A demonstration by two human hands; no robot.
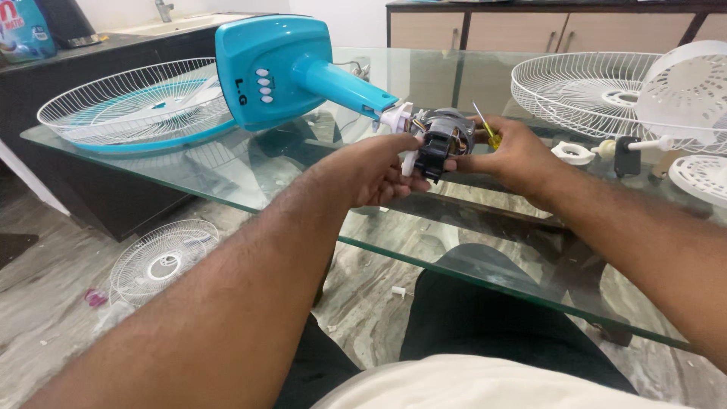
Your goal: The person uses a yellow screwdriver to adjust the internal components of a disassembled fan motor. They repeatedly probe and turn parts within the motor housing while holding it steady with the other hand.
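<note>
Centrally, a glass table (227,178) carries a dismantled fan. At its far left lies a white wire grille with a blue rim (136,106); beside it the blue fan base (265,68), with a column of white buttons, lies tipped over, its blue neck (344,85) pointing right toward the exposed fan motor (443,140). At the far right rest a second white wire grille (583,91) and a white perforated motor cover (685,95), with a white knob (573,153) and small parts near them. A third grille (163,257) lies on the marble floor (45,303) below the table's left edge. Nothing stands between the hands and the motor.

Both forearms reach forward over the near table edge and converge on the motor, held just above the glass. The left hand (379,170) comes in palm inward, its grip curled around the motor's white and black left side. The right hand (515,155) closes its grip on the motor's right side, and also pinches a yellow-handled screwdriver (486,130) whose thin shaft slants up and left.
</note>
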